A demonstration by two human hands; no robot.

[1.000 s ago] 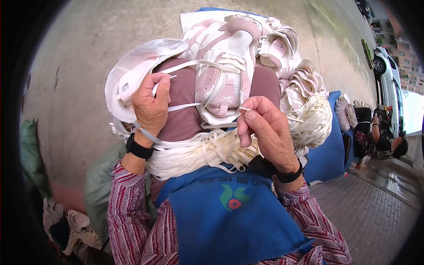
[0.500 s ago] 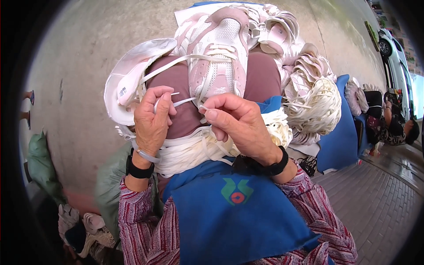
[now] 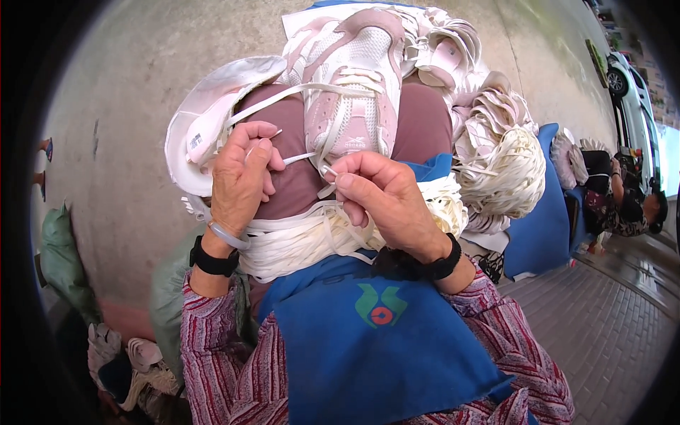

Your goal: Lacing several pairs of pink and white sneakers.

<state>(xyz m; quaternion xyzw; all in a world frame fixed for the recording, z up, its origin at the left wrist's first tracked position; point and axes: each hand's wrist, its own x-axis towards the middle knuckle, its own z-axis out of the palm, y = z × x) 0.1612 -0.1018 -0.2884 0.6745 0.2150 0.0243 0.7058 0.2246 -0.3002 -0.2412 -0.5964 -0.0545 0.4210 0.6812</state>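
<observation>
Below the pink-and-white mesh sneaker (image 3: 352, 117), the left hand (image 3: 239, 177) and right hand (image 3: 388, 202) each pinched flat white lace (image 3: 300, 158); a green fabric sack (image 3: 65, 258), contents hidden, lay far left.

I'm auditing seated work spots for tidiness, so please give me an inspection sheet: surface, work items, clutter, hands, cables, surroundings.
Surface: the person's lap, in mauve trousers, with a blue apron nearer the body.
Work items: pink-and-white shoe upper, partly laced; white lace leading from it toward the left.
Clutter: pale lace bundle across the lap; stacked uppers and a lace hank at right.
Hands: left hand curled on the lace; right hand pinching a lace end.
Cables: nothing seen.
Surroundings: concrete ground, green sack, white car, another person seated at right.
</observation>
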